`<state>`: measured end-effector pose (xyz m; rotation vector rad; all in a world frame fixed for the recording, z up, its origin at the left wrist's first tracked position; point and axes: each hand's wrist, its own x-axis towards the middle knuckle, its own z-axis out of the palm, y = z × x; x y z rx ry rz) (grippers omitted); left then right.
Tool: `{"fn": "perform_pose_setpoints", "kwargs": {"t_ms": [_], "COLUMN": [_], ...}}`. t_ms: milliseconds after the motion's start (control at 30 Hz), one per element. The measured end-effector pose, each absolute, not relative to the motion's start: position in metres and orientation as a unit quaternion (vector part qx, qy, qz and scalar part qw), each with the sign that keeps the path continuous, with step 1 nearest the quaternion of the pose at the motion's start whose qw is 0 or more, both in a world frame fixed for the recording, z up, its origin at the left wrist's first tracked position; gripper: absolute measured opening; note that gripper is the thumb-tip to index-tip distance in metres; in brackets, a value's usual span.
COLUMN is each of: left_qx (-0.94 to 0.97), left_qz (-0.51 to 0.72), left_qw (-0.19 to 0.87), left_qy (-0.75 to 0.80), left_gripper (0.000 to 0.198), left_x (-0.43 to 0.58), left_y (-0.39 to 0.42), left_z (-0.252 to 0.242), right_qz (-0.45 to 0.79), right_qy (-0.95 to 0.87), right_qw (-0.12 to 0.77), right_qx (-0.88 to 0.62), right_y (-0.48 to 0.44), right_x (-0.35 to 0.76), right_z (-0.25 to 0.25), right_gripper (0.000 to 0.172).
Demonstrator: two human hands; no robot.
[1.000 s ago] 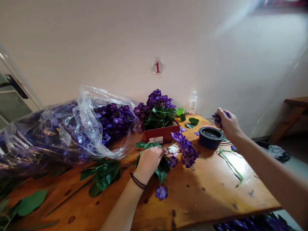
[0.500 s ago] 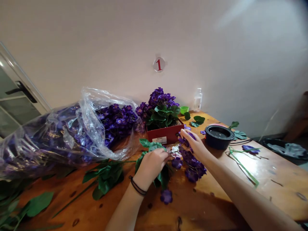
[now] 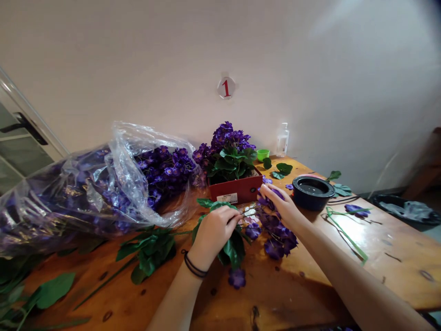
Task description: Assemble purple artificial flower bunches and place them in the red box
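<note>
"Along the middle of the wooden table [image 3: 320, 276], what have your left fingers [image 3: 231, 220] got?"

"They're closed on the stem of a leafy artificial sprig [image 3: 234, 250]. A small white piece [image 3: 248, 212] shows just past your fingertips, too small to make out. Your left hand [image 3: 215, 236] sits above the sprig's green leaves, with black wrist bands [image 3: 193, 265] just behind it."

"And your right hand [image 3: 279, 207]?"

"Its fingers are curved, with the tips down on a purple artificial flower spray [image 3: 275, 236] lying just beside the sprig. You can't tell from this view whether they're gripping it or only touching it."

"What's around your hands?"

"A loose purple bloom [image 3: 237, 278] lies on the wood near the sprig. Straight ahead, a red box [image 3: 234, 191] holds a bunch of purple flowers and green leaves [image 3: 229, 158], with a lime-green cup [image 3: 262, 154] and a clear bottle [image 3: 282, 140] beyond it. To your right sits a round black dish [image 3: 310, 193], then a long green stem [image 3: 344, 234] and a purple flower [image 3: 356, 210]. To your left, a clear plastic bag [image 3: 103, 184] bulges with more purple flowers, and leafy sprigs [image 3: 148, 253] lie beside it. A round sticker with a red 1 [image 3: 226, 87] is on the wall above."
</note>
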<state>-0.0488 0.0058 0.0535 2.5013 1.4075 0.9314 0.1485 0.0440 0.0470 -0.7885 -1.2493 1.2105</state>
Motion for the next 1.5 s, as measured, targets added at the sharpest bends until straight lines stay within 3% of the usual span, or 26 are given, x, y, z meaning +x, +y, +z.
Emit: {"fn": "perform_pose_setpoints", "kwargs": {"t_ms": [633, 867, 1167, 1500], "left_qx": [0.83, 0.845, 0.85, 0.846], "left_qz": [0.287, 0.232, 0.156, 0.21], "left_qw": [0.045, -0.043, -0.127, -0.061], "left_qy": [0.476, 0.48, 0.488, 0.486], "left_gripper": [0.016, 0.016, 0.017, 0.02], "left_x": [-0.049, -0.051, -0.048, -0.053], "left_y": [0.005, 0.005, 0.007, 0.014], "left_z": [0.053, 0.052, 0.047, 0.044], "right_qz": [0.535, 0.44, 0.424, 0.398], "right_qy": [-0.546, -0.631, -0.662, -0.717], "right_qw": [0.556, 0.539, 0.508, 0.472], "right_qx": [-0.326, -0.345, -0.354, -0.323], "right_y": [0.042, 0.042, 0.042, 0.055], "right_x": [0.15, 0.153, 0.145, 0.156], "right_z": [0.046, 0.047, 0.042, 0.033], "right_gripper": [0.03, 0.033, 0.032, 0.033]}}
